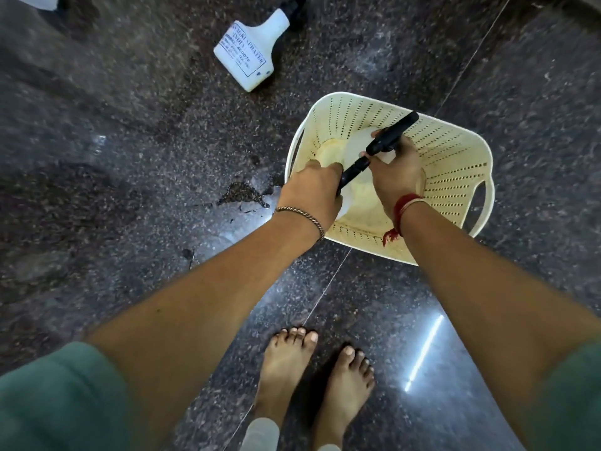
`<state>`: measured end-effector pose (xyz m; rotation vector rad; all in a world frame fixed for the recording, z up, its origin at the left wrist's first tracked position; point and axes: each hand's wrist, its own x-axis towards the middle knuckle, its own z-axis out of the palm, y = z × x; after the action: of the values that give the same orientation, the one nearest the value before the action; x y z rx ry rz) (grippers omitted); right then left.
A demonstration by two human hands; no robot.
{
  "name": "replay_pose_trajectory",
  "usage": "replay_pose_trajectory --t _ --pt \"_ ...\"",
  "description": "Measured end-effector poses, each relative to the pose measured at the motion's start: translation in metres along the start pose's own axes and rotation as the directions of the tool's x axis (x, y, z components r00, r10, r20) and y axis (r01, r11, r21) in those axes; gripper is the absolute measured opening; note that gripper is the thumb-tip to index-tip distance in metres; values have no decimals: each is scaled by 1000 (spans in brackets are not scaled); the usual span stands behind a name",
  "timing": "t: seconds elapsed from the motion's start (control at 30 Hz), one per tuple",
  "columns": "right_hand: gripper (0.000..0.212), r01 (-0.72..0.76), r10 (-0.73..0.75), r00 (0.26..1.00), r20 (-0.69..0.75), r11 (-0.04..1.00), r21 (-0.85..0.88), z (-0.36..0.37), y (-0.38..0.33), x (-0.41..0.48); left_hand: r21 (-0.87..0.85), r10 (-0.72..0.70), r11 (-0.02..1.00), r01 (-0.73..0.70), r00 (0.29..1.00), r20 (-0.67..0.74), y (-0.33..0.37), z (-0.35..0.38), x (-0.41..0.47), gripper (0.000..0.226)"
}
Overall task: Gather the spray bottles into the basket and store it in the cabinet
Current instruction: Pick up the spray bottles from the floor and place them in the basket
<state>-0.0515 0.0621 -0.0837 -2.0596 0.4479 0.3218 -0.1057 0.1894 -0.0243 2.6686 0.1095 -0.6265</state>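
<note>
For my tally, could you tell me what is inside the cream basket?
The basket holds white spray bottles with black heads, gripped by both hands; their count and the basket floor beneath are covered.

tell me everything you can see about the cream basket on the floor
The basket is cream-coloured and looks like plastic, its walls perforated with rows of small slots and a cut-out handle at each visible end. It stands upright and open-topped on the dark speckled floor, with yellowish staining inside. A white spray bottle with a black trigger head is being lowered into it by the left hand and right hand. Another spray bottle lies on the floor beyond it, not touching.
</note>
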Motion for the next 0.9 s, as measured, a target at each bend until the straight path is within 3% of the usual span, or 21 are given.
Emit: replay_pose_trajectory --t 0.23,0.43,0.6,0.7,0.8,0.9 --pt "32 46 -47 998 52 999 22 5 5 -10 104 73 992 -73 997 0 -3 7 -7 30" --pt "42 -38 33 996 86 998 55 1 4 -12 41 69 997 -67 996 -51 -11 13 -11 31" --pt "63 -52 52 999 -6 997 49 -6 -2 -24 22 76 997 -75 992 -102 -20 15 -15 30" --pt "85 77 -80 986 -148 997 -24 -17 -16 -30 23 77 997 -75 992 -102 -19 14 -14 29" --pt "68 238 -255 965 -62 950 -202 -33 -34 -34 38 58 998 -55 994 -93 -18 13 -14 24" --pt "47 22 -29 998 -61 993 -113 -40 -54 -32 43 44 998 -42 997 -64 -16 14 -16 22"
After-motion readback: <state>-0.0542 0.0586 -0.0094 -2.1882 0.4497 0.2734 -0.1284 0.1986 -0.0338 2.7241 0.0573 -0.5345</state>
